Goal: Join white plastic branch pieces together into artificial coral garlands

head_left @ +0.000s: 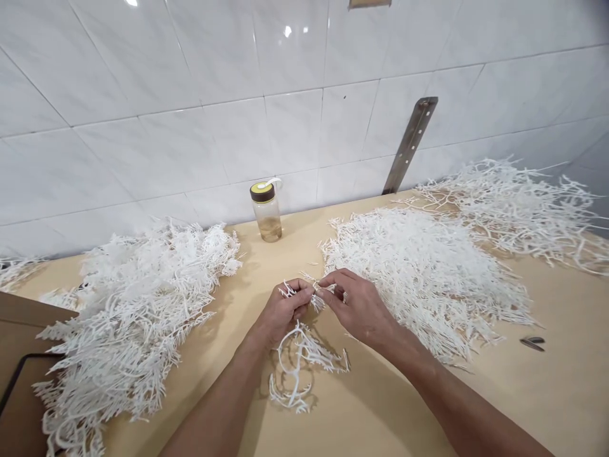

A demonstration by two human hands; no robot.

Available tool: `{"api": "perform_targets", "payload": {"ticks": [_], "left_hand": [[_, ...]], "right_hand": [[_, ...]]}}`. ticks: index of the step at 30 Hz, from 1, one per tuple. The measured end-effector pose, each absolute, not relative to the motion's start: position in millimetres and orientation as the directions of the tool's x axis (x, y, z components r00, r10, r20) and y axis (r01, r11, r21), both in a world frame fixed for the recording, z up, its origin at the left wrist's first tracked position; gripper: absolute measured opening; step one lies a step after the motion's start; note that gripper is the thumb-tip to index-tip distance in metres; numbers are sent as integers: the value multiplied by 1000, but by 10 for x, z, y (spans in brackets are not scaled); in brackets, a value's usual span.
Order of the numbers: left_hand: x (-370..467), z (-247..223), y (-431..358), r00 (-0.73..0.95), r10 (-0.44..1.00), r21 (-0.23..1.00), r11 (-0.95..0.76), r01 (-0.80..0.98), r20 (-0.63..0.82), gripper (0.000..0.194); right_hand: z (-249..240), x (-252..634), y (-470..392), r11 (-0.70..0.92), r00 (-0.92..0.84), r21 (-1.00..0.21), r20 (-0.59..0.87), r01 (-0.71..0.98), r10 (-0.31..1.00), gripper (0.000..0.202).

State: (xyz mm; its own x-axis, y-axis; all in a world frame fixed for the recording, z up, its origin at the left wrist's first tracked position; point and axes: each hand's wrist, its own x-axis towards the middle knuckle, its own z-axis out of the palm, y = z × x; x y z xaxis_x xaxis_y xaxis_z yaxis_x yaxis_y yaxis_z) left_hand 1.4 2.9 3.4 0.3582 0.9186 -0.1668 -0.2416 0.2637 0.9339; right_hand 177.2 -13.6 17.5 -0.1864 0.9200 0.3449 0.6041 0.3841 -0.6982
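White and finely branched, a sprig [318,304] sits between both hands in the head view, over the table [380,419]. The left hand [285,306] pinches it, seemingly to steady it; the right hand [359,306] pinches at its tip, perhaps for fine control. Piles on the left [137,304] and right [419,279] flank them, probably for easy reach. The bottle [268,221] stands farther back.

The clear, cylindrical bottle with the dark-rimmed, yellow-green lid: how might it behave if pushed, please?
The bottle may tip if pushed high, being upright and taller than wide. Tinted liquid low inside probably steadies it and could slosh. Once toppled, its round body might roll.
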Motion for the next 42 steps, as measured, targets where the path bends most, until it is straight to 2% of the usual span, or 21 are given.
{"api": "perform_targets", "payload": {"ticks": [5, 13, 20, 24, 28, 32, 37, 39, 42], "left_hand": [[19, 62, 11, 350, 920, 940, 262, -220, -175, 33], [26, 30, 3, 338, 926, 975, 208, -76, -171, 37], [54, 26, 10, 334, 930, 985, 171, -29, -152, 39], [59, 40, 8, 361, 921, 989, 146, 33, -148, 37], [45, 38, 7, 382, 914, 990, 118, 77, -139, 39], [8, -1, 17, 423, 889, 979, 202, -25, -172, 37], [-15, -86, 82, 321, 929, 931, 270, -246, -185, 35], [-20, -102, 108, 271, 945, 912, 267, -312, -184, 34], [-20, -95, 123, 243, 949, 892, 281, -353, -203, 33]], "right_hand": [[132, 1771, -124, 416, -201, -703, 372, 577, 906, 11], [119, 1779, -124, 405, -192, -680, 369, 611, 910, 9], [231, 1814, -136, 340, -231, -643, 251, 686, 940, 14], [272, 1856, -143, 344, -275, -605, 207, 718, 939, 13], [229, 1864, -111, 341, -238, -537, 254, 771, 938, 13], [236, 2010, -16, 271, -116, -460, 337, 846, 934, 19], [319, 2267, 58, 273, 33, -514, 509, 813, 860, 11], [338, 2271, 45, 276, 72, -525, 548, 805, 833, 4], [351, 2153, -17, 332, 57, -573, 556, 749, 829, 8]]}}
